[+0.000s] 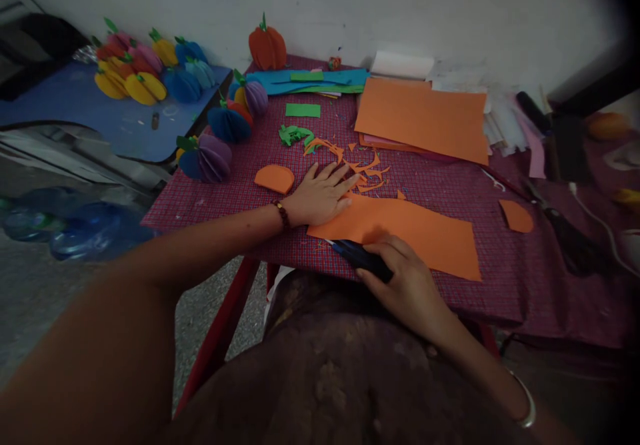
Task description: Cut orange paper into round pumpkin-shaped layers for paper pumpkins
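My left hand [324, 197] lies flat with its fingers spread, pressing on the left end of an orange paper strip [425, 232]. At the strip's near edge, my right hand [407, 285] is closed round a dark blue-black tool [367, 258]. A narrow pale tip shows at the tool's left end; its exact kind is not clear. A rounded orange paper piece [275, 178] lies left of my left hand. Curved orange scraps [370, 168] are scattered just beyond my fingers. Another orange cut-out [517, 216] rests to the right of the strip.
Orange sheets [425, 115] are stacked at the back of the checked tablecloth [210, 213]. Green scraps [295, 134] and blue paper [270, 82] lie left of them. Folded paper pumpkins [215, 158] stand at the left, more on a blue table [120, 125]. Dark-handled scissors [565, 228] lie right.
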### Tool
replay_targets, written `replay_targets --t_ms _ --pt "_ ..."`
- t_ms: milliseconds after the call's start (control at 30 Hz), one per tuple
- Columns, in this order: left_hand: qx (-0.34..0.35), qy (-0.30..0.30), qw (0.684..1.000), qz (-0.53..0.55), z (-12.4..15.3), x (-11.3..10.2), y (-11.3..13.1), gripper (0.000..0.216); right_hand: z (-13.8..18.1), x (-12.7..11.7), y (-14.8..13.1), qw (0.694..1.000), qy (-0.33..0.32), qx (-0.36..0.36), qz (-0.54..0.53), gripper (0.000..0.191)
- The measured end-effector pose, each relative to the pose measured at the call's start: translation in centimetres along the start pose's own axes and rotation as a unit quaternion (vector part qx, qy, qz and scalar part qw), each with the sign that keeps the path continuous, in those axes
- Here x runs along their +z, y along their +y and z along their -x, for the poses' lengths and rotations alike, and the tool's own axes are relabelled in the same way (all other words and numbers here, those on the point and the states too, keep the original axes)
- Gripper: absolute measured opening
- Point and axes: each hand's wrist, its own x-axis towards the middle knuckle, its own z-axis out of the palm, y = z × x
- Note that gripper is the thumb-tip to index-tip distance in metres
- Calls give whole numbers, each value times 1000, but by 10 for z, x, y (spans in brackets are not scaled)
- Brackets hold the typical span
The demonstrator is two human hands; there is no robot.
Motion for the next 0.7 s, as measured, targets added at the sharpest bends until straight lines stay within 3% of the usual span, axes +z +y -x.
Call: replay_targets --t_ms 367,533,600,700 --pt "-1 24 1000 2 1 2 1 56 -6 6 -7 1000 -12 -7 -2 21" --pt "0 33 999 15 2 3 0 56 12 -6 -7 997 -54 -28 -53 27" --pt "4 37 999 24 3 2 0 57 21 -22 6 998 -25 -16 -53 25" --pt "16 50 998 45 7 -2 -1 59 23 -52 48 993 98 63 8 23"
